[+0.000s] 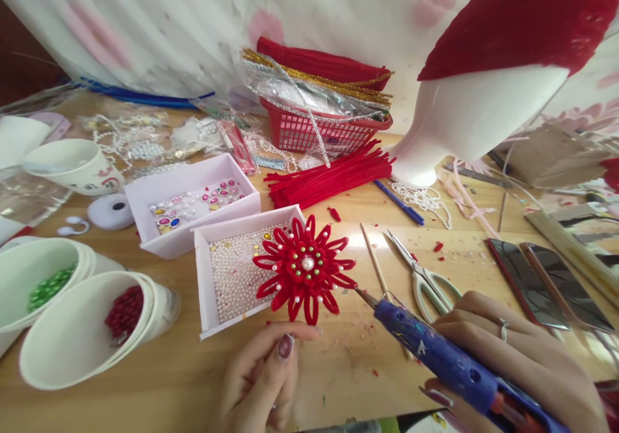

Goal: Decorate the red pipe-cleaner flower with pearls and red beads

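My left hand (pixel 265 372) is closed, pinching a red pipe-cleaner flower (pixel 294 272) from below. Looped petals ring the flower, with small pearls near several tips and a large pearl among green beads at its centre. In my right hand (pixel 512 349) is a blue hot glue gun (pixel 430 343), its fingers wrapped round the body. The gun's metal nozzle points left, at the tip of a right-hand petal; whether they touch I cannot tell. Just behind the flower stands a white box of small pearls (pixel 227 285).
Scissors (pixel 428 278) and a wooden stick (pixel 374 259) lie right of centre. Paper cups of beads (pixel 58 356) stand left. Behind are a gem box (pixel 193 227), red pipe cleaners (pixel 329 178), a red basket (pixel 314 130) and a white mannequin head (pixel 474 117). Two phones (pixel 527 285) lie right.
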A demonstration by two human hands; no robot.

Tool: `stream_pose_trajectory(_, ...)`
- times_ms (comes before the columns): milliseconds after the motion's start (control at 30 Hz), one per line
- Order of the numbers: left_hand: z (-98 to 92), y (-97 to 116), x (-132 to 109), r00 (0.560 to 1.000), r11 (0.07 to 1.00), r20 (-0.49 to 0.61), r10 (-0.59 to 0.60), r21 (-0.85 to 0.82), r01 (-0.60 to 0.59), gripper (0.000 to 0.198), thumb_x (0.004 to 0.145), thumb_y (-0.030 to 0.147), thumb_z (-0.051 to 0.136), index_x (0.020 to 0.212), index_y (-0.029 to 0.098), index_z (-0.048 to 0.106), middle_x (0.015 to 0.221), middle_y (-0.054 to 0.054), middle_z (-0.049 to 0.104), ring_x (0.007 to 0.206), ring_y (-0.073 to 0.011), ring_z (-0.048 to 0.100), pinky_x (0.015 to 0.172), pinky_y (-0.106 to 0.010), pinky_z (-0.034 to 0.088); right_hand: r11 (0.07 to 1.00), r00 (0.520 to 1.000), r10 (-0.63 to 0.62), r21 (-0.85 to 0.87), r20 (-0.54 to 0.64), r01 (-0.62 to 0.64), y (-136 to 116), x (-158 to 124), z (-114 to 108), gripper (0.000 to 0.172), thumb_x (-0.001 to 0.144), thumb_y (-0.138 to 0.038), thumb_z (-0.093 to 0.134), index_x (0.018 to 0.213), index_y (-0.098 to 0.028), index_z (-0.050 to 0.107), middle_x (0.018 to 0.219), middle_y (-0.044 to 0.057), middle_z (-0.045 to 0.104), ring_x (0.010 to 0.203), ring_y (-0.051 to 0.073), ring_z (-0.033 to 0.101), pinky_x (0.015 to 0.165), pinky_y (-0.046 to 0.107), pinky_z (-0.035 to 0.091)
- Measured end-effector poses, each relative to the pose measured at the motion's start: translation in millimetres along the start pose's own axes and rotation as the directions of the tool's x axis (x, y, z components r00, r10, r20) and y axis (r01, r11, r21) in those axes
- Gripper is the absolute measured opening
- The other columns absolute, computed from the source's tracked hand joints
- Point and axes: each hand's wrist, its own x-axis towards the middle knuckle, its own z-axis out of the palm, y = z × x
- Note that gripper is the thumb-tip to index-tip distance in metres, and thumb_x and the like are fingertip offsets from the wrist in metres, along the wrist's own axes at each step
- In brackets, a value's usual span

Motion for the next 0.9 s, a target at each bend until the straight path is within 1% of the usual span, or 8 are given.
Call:
stream_pose_trajectory(267,-2.0,-2,0,1.000,1.000,0.018,0.008,0.001,-0.008,0.054,0.071,0.070,0.077,0.089,0.019,0.078,0.051,0.011,0.023,0.045,-0.0035,0.015,0.044,-0.019,0.016,0.999,0.999,0.031,0.026,-0.040,-0.030,4,1,2,0.014,0.086,-0.029,0.071,0.096,-0.027,0.062,0.071,0.001,0.060,0.062,0.021,0.053,0.057,0.035,0.045)
stream_pose_trajectory(467,-3.1,-4,1,1.000,1.000,0.000,0.002,-0.012,-0.002,0.055,0.070,0.070,0.078,0.088,0.018,0.078,0.051,0.011,0.021,0.045,-0.0041,0.012,0.043,-0.020,0.015,0.993,0.985,0.122,0.008,-0.124,-0.122,10,7,2,0.010,0.088,-0.030,0.069,0.083,-0.026,0.062,0.068,0.000,0.060,0.059,0.018,0.056,0.053,0.032,0.044)
stream_pose_trajectory(667,0.3,-3,1,0.999,0.999,-0.032,0.022,-0.024,-0.022,0.053,0.067,0.068,0.081,0.083,0.018,0.073,0.050,0.013,0.021,0.046,-0.0035,0.010,0.043,-0.019,0.013,0.957,0.954,0.258,0.174,-0.153,-0.231,11,-1,4,0.037,0.087,-0.058,0.066,0.070,-0.025,0.065,0.068,0.003,0.065,0.058,0.019,0.062,0.052,0.031,0.047)
stream_pose_trajectory(733,1.3,-2,1,0.999,0.999,-0.037,0.024,-0.025,-0.025,0.053,0.066,0.068,0.082,0.080,0.018,0.071,0.051,0.013,0.019,0.046,-0.0032,0.008,0.043,-0.018,0.012,0.894,0.871,0.438,0.205,-0.223,-0.398,21,-10,6,0.038,0.086,-0.058,0.066,0.070,-0.024,0.068,0.064,0.002,0.064,0.055,0.019,0.062,0.051,0.030,0.048)
stream_pose_trajectory(767,1.4,-2,1,0.999,0.999,-0.038,0.026,-0.028,-0.027,0.053,0.066,0.068,0.082,0.079,0.018,0.070,0.051,0.013,0.018,0.046,-0.0032,0.008,0.043,-0.018,0.012,0.837,0.790,0.546,0.225,-0.277,-0.499,28,-15,7,0.038,0.086,-0.059,0.065,0.073,-0.024,0.070,0.062,0.001,0.064,0.055,0.020,0.062,0.050,0.030,0.049)
stream_pose_trajectory(833,0.2,-1,1,0.999,0.999,-0.032,0.036,-0.033,-0.037,0.052,0.065,0.067,0.083,0.077,0.019,0.068,0.052,0.013,0.017,0.046,-0.0035,0.007,0.043,-0.017,0.012,0.653,0.538,0.736,0.220,-0.411,-0.725,48,-27,7,0.045,0.086,-0.065,0.060,0.078,-0.023,0.075,0.064,0.003,0.068,0.056,0.022,0.063,0.043,0.030,0.046)
stream_pose_trajectory(867,-0.9,-1,1,0.999,0.998,-0.026,0.044,-0.034,-0.045,0.052,0.065,0.067,0.083,0.077,0.019,0.067,0.052,0.013,0.017,0.047,-0.0037,0.007,0.043,-0.017,0.012,0.562,0.433,0.770,0.179,-0.468,-0.807,59,-32,6,0.050,0.085,-0.068,0.057,0.077,-0.023,0.076,0.064,0.005,0.068,0.058,0.024,0.064,0.044,0.031,0.047)
stream_pose_trajectory(900,-2.3,-1,1,0.998,0.998,-0.020,0.051,-0.033,-0.052,0.052,0.065,0.066,0.084,0.077,0.019,0.067,0.052,0.014,0.017,0.047,-0.0040,0.007,0.043,-0.016,0.013,0.513,0.382,0.779,0.156,-0.497,-0.844,70,-38,5,0.054,0.085,-0.070,0.053,0.075,-0.023,0.077,0.067,0.007,0.070,0.062,0.027,0.066,0.045,0.033,0.049)
